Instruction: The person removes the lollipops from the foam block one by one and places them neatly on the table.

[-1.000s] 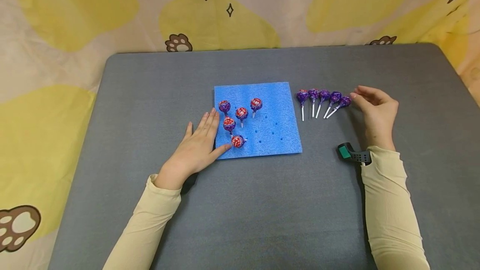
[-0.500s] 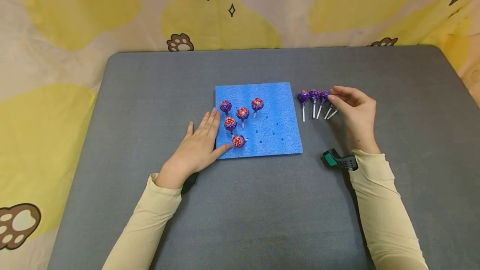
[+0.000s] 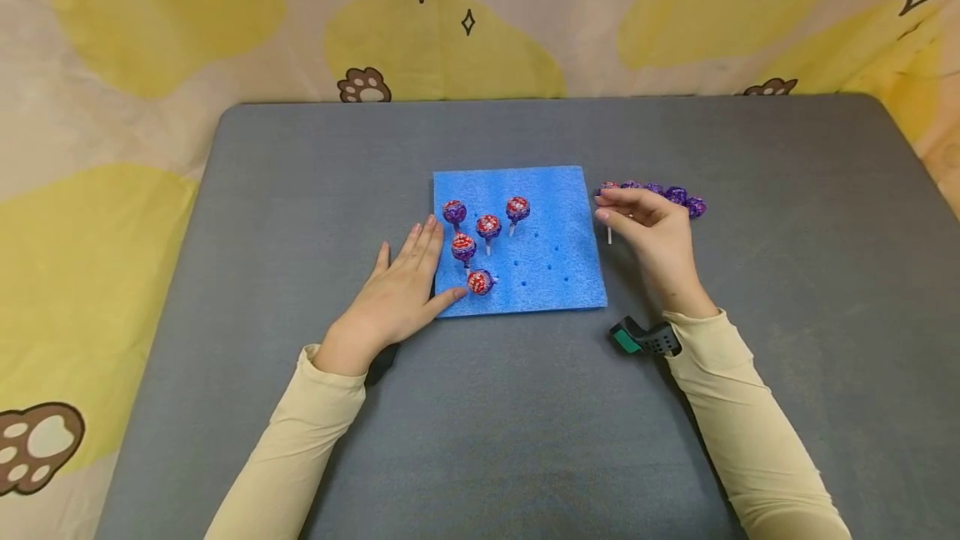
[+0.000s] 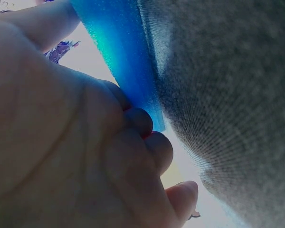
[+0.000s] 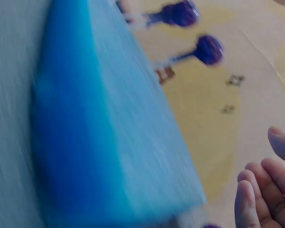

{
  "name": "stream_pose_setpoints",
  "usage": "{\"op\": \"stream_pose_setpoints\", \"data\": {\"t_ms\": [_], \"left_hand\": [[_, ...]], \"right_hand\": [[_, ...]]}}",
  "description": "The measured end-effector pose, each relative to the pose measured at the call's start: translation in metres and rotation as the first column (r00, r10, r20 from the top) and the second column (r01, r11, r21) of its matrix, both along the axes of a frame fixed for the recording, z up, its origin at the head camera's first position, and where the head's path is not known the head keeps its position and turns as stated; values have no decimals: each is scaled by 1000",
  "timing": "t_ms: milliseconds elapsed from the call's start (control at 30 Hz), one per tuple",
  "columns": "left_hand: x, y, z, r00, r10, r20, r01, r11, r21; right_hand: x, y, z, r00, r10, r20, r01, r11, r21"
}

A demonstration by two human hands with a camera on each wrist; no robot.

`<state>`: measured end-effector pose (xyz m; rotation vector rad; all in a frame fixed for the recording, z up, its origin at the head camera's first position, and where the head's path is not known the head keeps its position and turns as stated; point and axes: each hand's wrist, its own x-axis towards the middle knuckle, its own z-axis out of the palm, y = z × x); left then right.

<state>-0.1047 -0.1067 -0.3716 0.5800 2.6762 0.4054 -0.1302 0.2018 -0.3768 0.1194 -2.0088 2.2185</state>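
Observation:
A square blue foam board [image 3: 551,198] with small holes lies mid-table. Several purple-and-red lollipops, such as the one at the far right of the group [image 3: 517,208], stand in it by their sticks; the nearest lollipop [image 3: 480,282] leans. My left hand [image 3: 390,294] rests with straight fingers against the board's left edge, thumb tip by that leaning lollipop. To the board's right, my right hand [image 3: 652,240] hovers over a row of loose lollipops [image 3: 696,207], fingertips by the leftmost lollipop [image 3: 610,237] and hiding part of it. In the right wrist view, the thumb and fingers [image 5: 256,199] are apart with nothing between them.
The grey table [image 3: 480,423] has rounded far corners. Behind it hangs a yellow-and-cream patterned cloth [image 3: 510,48]. A black band with a green-faced unit [image 3: 647,337] sits on the right wrist, just above the table.
My right hand has swept left along the loose lollipops, from the rightmost one to the leftmost. The lollipops stay in place. My left hand keeps its position at the board.

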Motion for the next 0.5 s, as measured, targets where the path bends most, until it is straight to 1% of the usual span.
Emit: {"op": "stream_pose_setpoints", "data": {"t_ms": [100, 233, 333, 500], "left_hand": [[0, 0, 0, 1000, -4, 2, 4, 1000, 1], [0, 0, 1, 1000, 1, 10, -1, 1000, 3], [0, 0, 1, 1000, 2, 11, -2, 1000, 7], [-1, 0, 1, 1000, 6, 14, -6, 1000, 1]], "right_hand": [[0, -14, -1, 998, 44, 47, -47, 997, 55], [-3, -31, -1, 989, 102, 108, -118, 980, 158], [-6, -42, 0, 983, 129, 129, -150, 974, 169], [-11, -59, 0, 979, 148, 139, -170, 971, 169]]}}
